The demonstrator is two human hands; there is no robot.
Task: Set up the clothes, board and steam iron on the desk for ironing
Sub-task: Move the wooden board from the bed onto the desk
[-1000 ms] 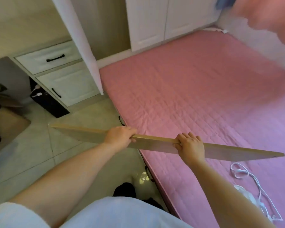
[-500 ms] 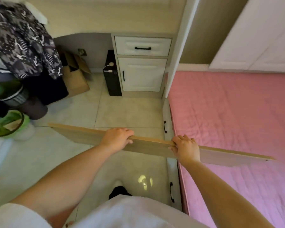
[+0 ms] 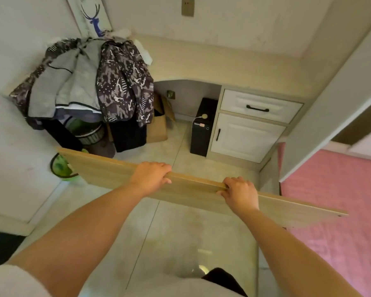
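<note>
Both hands are clamped on a long, pale wooden board (image 3: 193, 189), which runs across the middle of the frame from centre left down to the right edge, held clear of the tiled floor (image 3: 180, 232). The left hand (image 3: 151, 175) grips the board's upper edge near its midpoint, fingers curled over the far side. The right hand (image 3: 241, 192) grips the same edge further toward the right of the frame, fingers likewise wrapped over. The hands are apart from one another along the board — neither touches the other.

The desk (image 3: 223, 65) occupies the upper centre of the frame, a beige top with a curved front edge. Its right portion is bare. At upper left, a heap of clothes (image 3: 90, 82) — a grey garment and a dark patterned one — hangs over the desk's left end and down toward the floor. Whether it rests on the desk or on something in front of it cannot be told.

Below the desk at centre right stand a white drawer (image 3: 259, 106) with a black handle, a white cabinet door (image 3: 244, 138) beneath it, and a black box-like unit (image 3: 201, 127) just beside them. A cardboard box (image 3: 159, 127) sits under the desk opening. A green basket (image 3: 61, 168) shows at centre left, partly behind the board. A pink quilted bed (image 3: 341, 200) fills the right side of the frame.
</note>
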